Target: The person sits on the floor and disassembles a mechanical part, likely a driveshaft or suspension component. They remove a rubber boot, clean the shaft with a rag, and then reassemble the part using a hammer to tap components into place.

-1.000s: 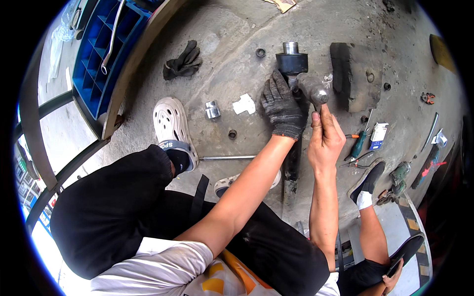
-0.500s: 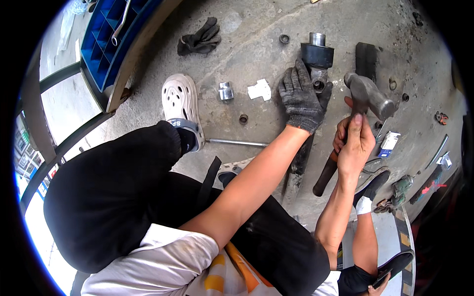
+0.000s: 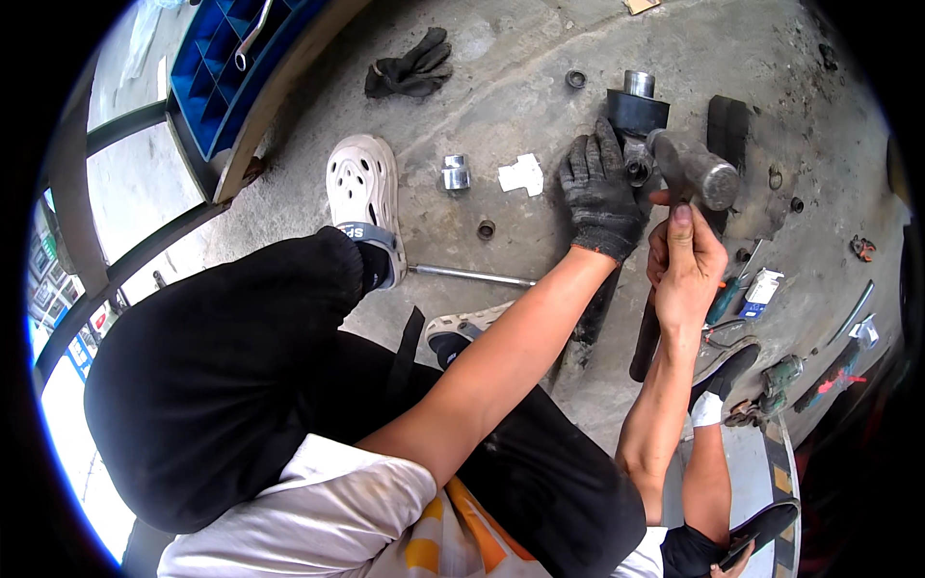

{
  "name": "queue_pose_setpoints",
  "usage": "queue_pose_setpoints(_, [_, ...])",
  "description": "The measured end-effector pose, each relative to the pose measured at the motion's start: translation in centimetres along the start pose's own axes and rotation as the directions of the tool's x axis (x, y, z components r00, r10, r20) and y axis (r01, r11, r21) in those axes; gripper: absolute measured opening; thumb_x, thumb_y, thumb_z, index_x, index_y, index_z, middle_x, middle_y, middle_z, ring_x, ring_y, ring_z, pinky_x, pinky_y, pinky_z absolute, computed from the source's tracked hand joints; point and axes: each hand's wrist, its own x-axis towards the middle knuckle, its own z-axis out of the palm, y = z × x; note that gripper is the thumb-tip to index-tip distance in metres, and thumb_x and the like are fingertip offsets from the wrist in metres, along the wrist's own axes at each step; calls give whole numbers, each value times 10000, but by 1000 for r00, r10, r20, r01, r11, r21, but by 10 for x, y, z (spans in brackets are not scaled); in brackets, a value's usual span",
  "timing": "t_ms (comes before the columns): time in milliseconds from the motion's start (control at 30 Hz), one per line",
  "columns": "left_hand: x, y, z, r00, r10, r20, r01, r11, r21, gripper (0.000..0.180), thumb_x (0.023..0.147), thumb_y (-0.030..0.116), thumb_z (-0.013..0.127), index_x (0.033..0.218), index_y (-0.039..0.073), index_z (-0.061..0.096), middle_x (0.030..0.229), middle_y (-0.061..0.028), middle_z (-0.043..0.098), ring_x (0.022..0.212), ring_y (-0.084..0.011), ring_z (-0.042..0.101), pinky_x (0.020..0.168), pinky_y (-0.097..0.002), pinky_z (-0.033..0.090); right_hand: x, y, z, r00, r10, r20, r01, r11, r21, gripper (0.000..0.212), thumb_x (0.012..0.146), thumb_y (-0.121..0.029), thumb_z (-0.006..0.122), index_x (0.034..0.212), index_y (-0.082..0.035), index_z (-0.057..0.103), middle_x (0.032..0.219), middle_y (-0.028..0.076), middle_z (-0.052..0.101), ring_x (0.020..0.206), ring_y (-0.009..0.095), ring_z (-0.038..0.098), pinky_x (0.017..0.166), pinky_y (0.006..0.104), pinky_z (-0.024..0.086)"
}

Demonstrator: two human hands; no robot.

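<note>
My left hand (image 3: 599, 202), in a dark work glove, lies with fingers outstretched over a dark metal rod (image 3: 599, 308). Just beyond its fingertips, the rod ends in a joint with a black collar (image 3: 638, 114) and a shiny metal sleeve (image 3: 639, 84). Bare and closed, my right hand (image 3: 682, 252) grips a hammer (image 3: 716, 181) high on its handle, close beneath the head. The hammer head hangs just right of the joint and hides part of it and my left thumb; I cannot tell whether they touch. The handle's end points down toward my knee.
On the floor are a second glove (image 3: 409, 67), a chrome socket (image 3: 456, 173), a white paper scrap (image 3: 521, 174), a long thin bar (image 3: 472, 276) and a small box (image 3: 761, 293). A blue compartment tray (image 3: 207, 82) stands upper left. Another person's leg (image 3: 707, 462) is lower right.
The hammer has moved left, closer to the joint, and now covers part of it. My left hand stays on the rod. The whole view has shifted slightly.
</note>
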Motion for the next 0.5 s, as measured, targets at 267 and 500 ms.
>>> queue_pose_setpoints(267, [5,0,-1,999,-37,17,37,999,-25,1060,786,502,716,1578,-26,250,1426,-293,471,1371,-435,425,1133,-554,312,7,2,1,997,67,-23,-68,996,-60,400,1073,-361,563,1099,12,706,633,-63,433,536,36,374,478,227,287])
queue_pose_setpoints(500, [4,-2,6,991,-100,93,107,991,-83,1093,773,517,705,1580,-41,226,1458,-285,452,1391,-428,402,1145,-572,281,15,17,4,997,55,-50,-61,992,-111,398,1073,-340,564,1069,28,714,646,-65,450,578,42,388,508,239,298])
